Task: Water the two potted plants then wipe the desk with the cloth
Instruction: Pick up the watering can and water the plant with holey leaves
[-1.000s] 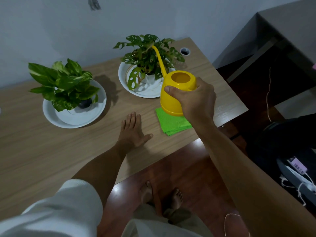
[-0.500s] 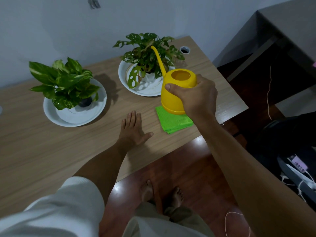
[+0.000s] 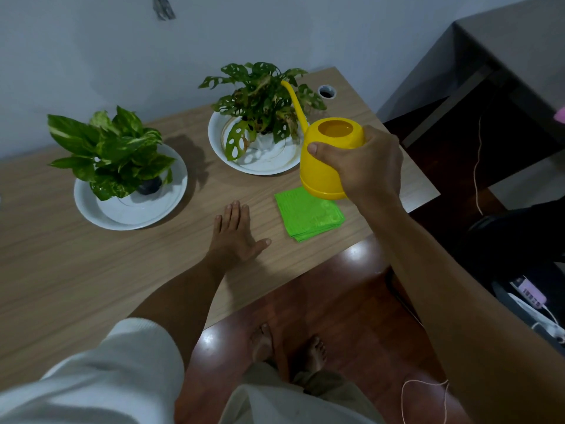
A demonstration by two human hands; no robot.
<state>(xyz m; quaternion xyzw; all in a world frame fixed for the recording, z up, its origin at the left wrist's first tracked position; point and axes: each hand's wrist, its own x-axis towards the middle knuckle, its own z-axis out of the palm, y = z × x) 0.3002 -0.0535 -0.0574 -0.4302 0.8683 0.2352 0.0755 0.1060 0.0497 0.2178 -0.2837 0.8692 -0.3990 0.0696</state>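
My right hand [image 3: 363, 166] grips a yellow watering can [image 3: 324, 154] held above the desk, its long spout reaching up into the leaves of the right potted plant [image 3: 260, 99], which stands in a white dish [image 3: 260, 166]. Water shows inside the can. The left potted plant [image 3: 113, 148] sits in another white dish [image 3: 91, 209]. A folded green cloth [image 3: 308, 212] lies on the wooden desk [image 3: 91, 270] just below the can. My left hand [image 3: 235, 237] rests flat on the desk, fingers apart, left of the cloth.
A cable hole [image 3: 327, 92] is in the desk's back right corner. A grey wall runs behind the desk. A dark table [image 3: 504, 56] stands to the right. Cables and a power strip [image 3: 532, 301] lie on the floor. My bare feet [image 3: 287, 347] are below the desk's front edge.
The watering can has lifted slightly and its spout has shifted a little to the right within the right plant's leaves. My left hand has stayed flat on the desk.
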